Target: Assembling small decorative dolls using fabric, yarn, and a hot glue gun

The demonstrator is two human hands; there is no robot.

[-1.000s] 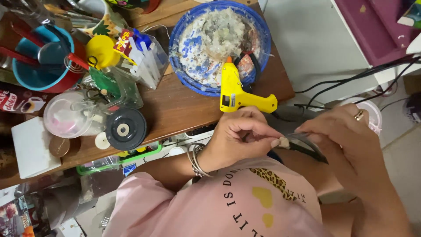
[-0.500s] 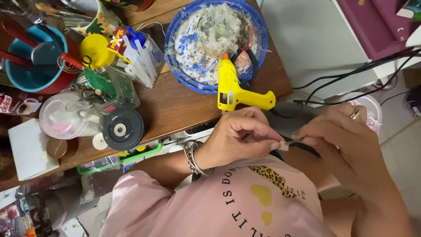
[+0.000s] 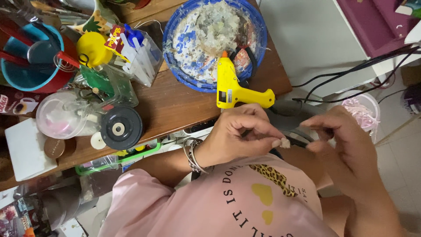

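just below the table edge, the left hand (image 3: pixel 237 136) pinches a small pale bit (image 3: pixel 285 142) at its fingertips; the right hand (image 3: pixel 346 149) closes on a thin dark band (image 3: pixel 302 139) beside it. loosening either pinch could probably drop the bit into the lap.

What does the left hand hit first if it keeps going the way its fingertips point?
The left hand points its fingertips rightward, pinching a small pale piece. Straight on, it would likely first meet the right hand, whose fingertips sit just beyond that piece. Depth between them is unclear from this head view.
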